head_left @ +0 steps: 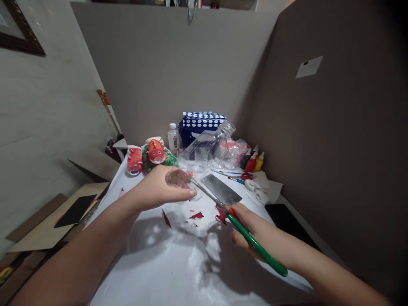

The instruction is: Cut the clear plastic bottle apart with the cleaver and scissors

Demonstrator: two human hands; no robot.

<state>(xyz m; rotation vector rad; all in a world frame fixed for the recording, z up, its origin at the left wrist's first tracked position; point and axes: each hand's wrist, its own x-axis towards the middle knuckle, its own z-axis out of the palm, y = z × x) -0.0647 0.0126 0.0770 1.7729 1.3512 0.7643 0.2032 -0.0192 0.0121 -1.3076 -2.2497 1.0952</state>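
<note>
My left hand (161, 187) is closed round the base of a clear plastic bottle (207, 148) that lies tilted over the white table (178, 267), its neck pointing away to the right. My right hand (255, 233) grips green-handled scissors (242, 229). Their blades reach up and left to the bottle's base beside my left fingers. Small red paper scraps (196, 215) lie on the table under the scissors.
At the back stand a blue dotted box (199, 124), a small white-capped bottle (173, 139), two red fish-like crafts (146, 156) and paint bottles (251, 161). Brushes (228, 174), a grey sheet (220, 189) and white tissue (264, 187) lie on the right. Grey partitions enclose the table.
</note>
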